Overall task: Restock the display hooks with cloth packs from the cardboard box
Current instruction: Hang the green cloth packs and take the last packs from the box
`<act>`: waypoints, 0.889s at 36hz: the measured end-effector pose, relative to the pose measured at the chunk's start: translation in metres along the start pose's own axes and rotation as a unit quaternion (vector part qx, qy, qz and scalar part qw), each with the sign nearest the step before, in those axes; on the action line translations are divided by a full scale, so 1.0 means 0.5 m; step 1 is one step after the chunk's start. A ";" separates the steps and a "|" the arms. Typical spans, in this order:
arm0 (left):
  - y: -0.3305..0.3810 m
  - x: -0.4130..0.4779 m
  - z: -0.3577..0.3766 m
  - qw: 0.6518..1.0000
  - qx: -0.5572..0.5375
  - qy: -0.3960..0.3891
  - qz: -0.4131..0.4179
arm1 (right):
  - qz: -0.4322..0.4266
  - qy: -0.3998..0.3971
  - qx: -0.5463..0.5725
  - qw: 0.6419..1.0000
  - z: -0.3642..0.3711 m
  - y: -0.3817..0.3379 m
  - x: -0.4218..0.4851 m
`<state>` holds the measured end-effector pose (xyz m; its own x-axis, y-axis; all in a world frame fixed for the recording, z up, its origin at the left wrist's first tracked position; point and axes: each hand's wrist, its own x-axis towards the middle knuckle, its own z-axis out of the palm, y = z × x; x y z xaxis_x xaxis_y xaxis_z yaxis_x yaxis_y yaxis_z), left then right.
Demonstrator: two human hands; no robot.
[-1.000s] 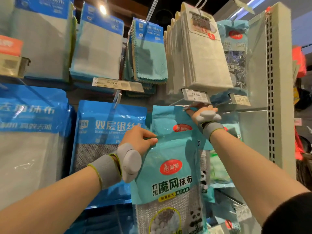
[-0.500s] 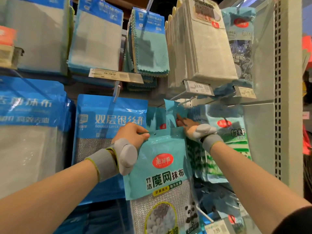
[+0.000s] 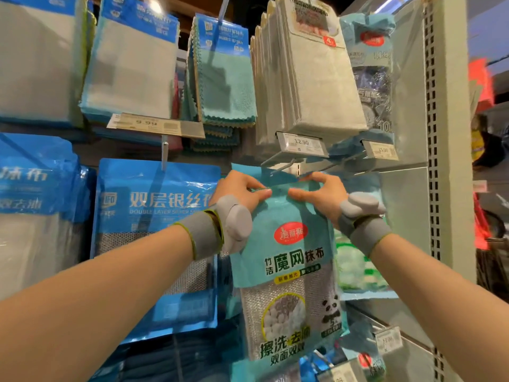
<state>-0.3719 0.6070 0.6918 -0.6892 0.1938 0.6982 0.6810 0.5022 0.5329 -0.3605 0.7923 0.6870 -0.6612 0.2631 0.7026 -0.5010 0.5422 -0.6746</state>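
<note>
A teal cloth pack (image 3: 292, 271) with a red oval logo and a panda picture hangs upright in front of me. My left hand (image 3: 239, 190) pinches its top edge on the left and my right hand (image 3: 321, 193) pinches the top edge on the right, thumbs nearly meeting. The pack's top sits just below two metal display hooks (image 3: 281, 161) that jut out under the price tags. More teal packs (image 3: 358, 271) hang behind it on the right. The cardboard box is out of view.
Blue cloth packs (image 3: 154, 238) hang to the left. Above hang grey cloths (image 3: 311, 73), teal cloths (image 3: 225, 78) and a scourer pack (image 3: 371, 78), with price tags (image 3: 301, 143) below them. A perforated shelf upright (image 3: 440, 161) stands at the right.
My right hand has come off the hook area and back to the pack's top right edge. Both hands have raised the pack towards the hooks.
</note>
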 end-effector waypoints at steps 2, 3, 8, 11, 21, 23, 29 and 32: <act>0.008 0.012 0.001 1.000 -0.019 0.013 -0.016 | 0.008 0.043 0.042 0.998 -0.019 -0.004 0.018; 0.008 0.017 0.000 0.999 -0.027 0.023 -0.023 | 0.013 0.058 0.057 0.997 -0.027 -0.002 0.030; 0.002 0.032 -0.011 0.995 -0.061 0.083 -0.018 | 0.001 0.112 0.039 0.993 -0.046 0.006 0.084; 0.003 0.031 -0.002 0.991 -0.075 0.106 -0.012 | 0.003 0.110 0.005 0.994 -0.045 0.009 0.106; 0.001 0.029 0.007 0.997 -0.018 0.063 0.040 | 0.010 0.100 -0.021 0.995 -0.040 0.007 0.123; -0.006 0.028 0.014 0.999 -0.002 0.046 0.013 | 0.028 0.083 -0.035 0.996 -0.033 0.013 0.119; -0.036 0.015 0.021 1.000 -0.001 0.019 0.008 | 0.057 0.214 -0.235 0.946 0.010 0.010 0.050; -0.047 0.015 0.021 1.000 -0.013 0.007 0.018 | -0.061 0.267 -0.211 0.938 0.067 0.053 -0.010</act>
<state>-0.3957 0.6058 0.6797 -0.6604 0.1996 0.7239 0.7118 0.4735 0.5188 -0.3892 0.7787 0.6580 -0.1834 0.4805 0.8576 -0.2145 0.8318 -0.5119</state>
